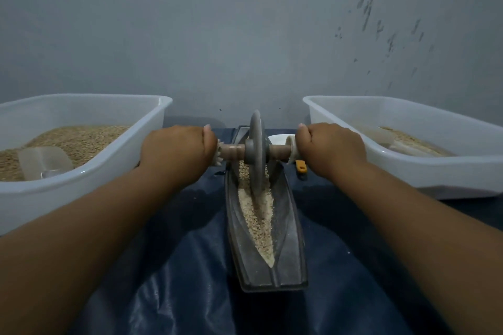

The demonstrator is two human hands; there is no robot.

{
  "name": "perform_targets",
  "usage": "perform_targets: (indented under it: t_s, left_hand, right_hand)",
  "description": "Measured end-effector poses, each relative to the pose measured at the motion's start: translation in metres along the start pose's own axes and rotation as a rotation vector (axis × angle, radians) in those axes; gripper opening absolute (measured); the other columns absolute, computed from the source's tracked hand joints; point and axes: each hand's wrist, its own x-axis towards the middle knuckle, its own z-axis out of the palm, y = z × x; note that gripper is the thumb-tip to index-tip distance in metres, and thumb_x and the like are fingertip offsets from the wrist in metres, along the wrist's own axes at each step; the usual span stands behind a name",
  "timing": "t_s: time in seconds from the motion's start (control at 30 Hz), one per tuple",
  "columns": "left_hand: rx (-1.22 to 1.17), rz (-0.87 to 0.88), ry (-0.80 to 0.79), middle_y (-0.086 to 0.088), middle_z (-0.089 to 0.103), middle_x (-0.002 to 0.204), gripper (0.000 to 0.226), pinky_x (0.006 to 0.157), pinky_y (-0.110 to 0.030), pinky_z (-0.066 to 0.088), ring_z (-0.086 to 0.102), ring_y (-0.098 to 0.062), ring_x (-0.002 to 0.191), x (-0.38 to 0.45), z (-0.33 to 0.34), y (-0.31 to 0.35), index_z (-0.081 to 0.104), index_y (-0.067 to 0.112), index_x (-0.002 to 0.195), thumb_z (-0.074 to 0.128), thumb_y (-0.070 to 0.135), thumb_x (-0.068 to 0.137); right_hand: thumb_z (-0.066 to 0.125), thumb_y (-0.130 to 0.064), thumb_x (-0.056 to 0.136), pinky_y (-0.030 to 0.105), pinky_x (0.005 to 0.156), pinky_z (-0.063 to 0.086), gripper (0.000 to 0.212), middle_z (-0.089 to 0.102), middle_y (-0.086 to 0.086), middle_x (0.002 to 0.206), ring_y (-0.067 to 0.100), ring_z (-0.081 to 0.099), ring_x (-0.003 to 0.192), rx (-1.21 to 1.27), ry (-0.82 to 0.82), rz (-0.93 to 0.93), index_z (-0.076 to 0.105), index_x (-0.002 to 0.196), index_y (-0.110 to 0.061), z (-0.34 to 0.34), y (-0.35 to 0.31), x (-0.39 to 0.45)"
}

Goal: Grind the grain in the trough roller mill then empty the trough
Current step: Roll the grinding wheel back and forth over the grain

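Both hands are clenched on the axle [279, 150] of the roller mill. The left hand [175, 148] wraps the left end of the axle, the right hand [328, 145] wraps the right end; white padding shows at the inner edge of each grip. Between the two grips stands the grey wheel [256, 149], upright on edge, set in the far part of the trough [290, 228].

The trough is long, dark and boat-shaped, and runs from under the grips toward the person. Pale crushed grain [260, 221] lies along its groove, from just beside the wheel down to the near tip, with some grain to the left of the wheel too. The trough rests on a dark blue sheet [190, 266] that covers the counter.

Left of the left grip sits a white tub [89, 185] with brown whole grain [81, 141] in it and a clear scoop [45, 162] lying on that grain. Right of the right grip sits a second white tub [435, 171]; it holds a thinner layer of pale grain [408, 140], and a pale scoop-like thing lies in it, hard to make out.

Just under the right grip an orange tool [301, 166] pokes out on the sheet, mostly hidden. Behind the axle, beside the right grip, part of a white bowl [277, 139] shows. Grey wall [245, 35] behind, marked with dark streaks at the right.
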Motion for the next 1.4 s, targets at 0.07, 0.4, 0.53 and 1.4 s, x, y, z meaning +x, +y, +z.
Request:
perform_targets:
  t_s: [0.07,0.4,0.53,1.4]
  left_hand:
    - [-0.019,0.036,0.011,-0.008,0.056,0.114,0.066,0.068,-0.033,0.047,0.060,-0.024,0.092,-0.011,-0.006,0.001,0.016,0.004,0.142,0.052,0.030,0.094]
    - [-0.558,-0.013,0.240,0.004,0.035,0.045,0.034,0.038,-0.024,0.026,0.029,-0.015,0.036,-0.077,-0.054,-0.016,0.038,0.018,0.064,0.036,0.028,0.096]
    - [-0.518,0.031,0.265,-0.004,0.043,0.047,0.021,0.032,-0.030,0.041,0.036,-0.020,0.034,-0.072,-0.031,-0.010,0.045,0.011,0.074,0.065,0.011,0.078]
    - [-0.270,0.184,0.180,-0.019,0.058,0.067,0.086,0.040,-0.036,0.047,0.054,-0.032,0.047,-0.060,-0.020,-0.010,0.035,-0.002,0.113,0.089,0.012,0.047]
  right_hand:
    - [0.022,-0.040,0.099,0.033,0.061,0.032,0.047,0.050,0.000,0.067,0.023,0.049,0.067,-0.038,-0.026,-0.027,0.051,0.067,-0.023,-0.006,0.001,-0.009]
    - [0.016,-0.057,0.090,0.032,0.055,0.036,0.060,0.055,-0.002,0.062,0.015,0.053,0.061,-0.072,-0.262,-0.099,0.056,0.064,-0.019,-0.089,0.000,-0.069]
    - [0.018,-0.053,0.092,0.029,0.050,0.024,0.056,0.050,-0.003,0.059,0.013,0.045,0.056,-0.145,-0.102,-0.115,0.050,0.061,-0.020,-0.069,-0.004,-0.057]
    - [0.017,-0.051,0.091,0.030,0.052,0.030,0.054,0.055,-0.002,0.064,0.017,0.050,0.061,-0.069,-0.083,-0.036,0.053,0.061,-0.024,-0.047,0.003,-0.053]
